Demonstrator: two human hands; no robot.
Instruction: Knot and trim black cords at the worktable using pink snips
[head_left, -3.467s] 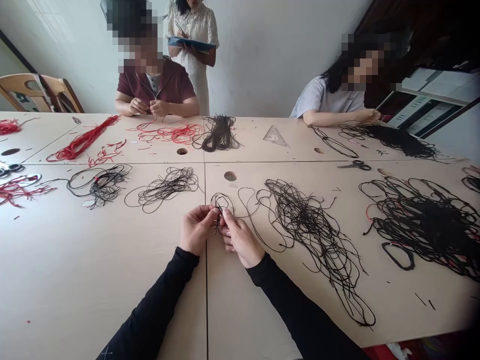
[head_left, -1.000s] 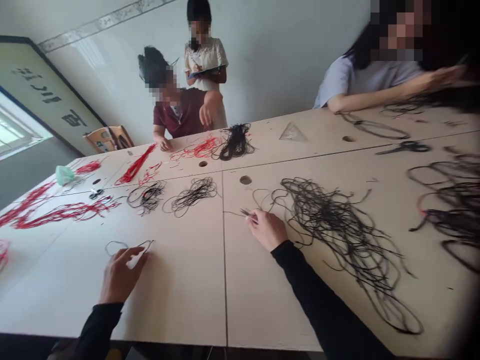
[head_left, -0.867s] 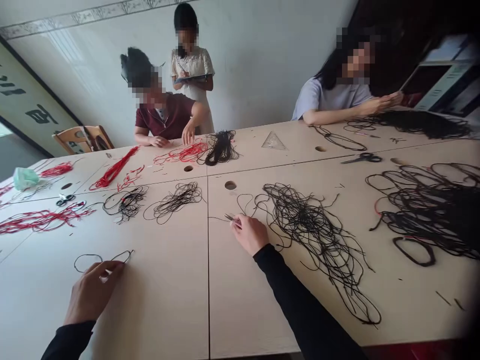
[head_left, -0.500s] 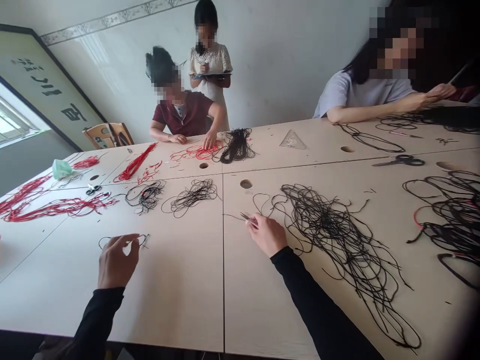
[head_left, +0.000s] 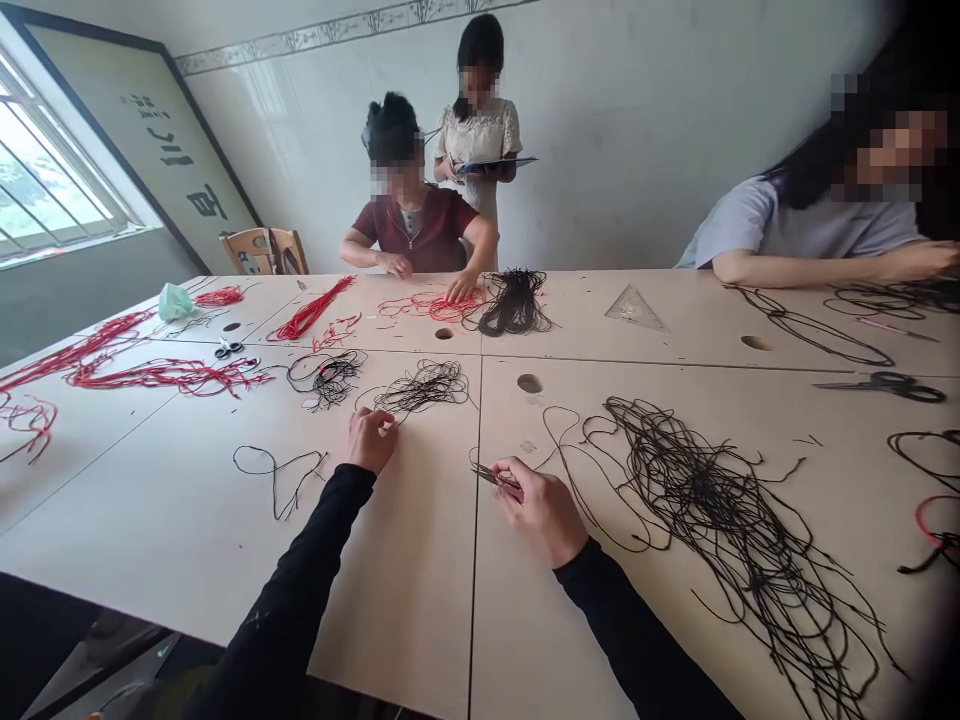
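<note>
Right hand (head_left: 547,508) grips a small pointed tool (head_left: 508,487); left hand (head_left: 367,442) by a black cord bundle (head_left: 429,386)

The right fingers close around the tool, its tip angled toward the left hand. The left fingers are bent at the bundle's near edge; whether they pinch a strand cannot be told. Left of them, a loose black cord (head_left: 274,482) lies on the surface (head_left: 405,560). Right of the right fingers spreads a large black tangle (head_left: 705,487).
</note>
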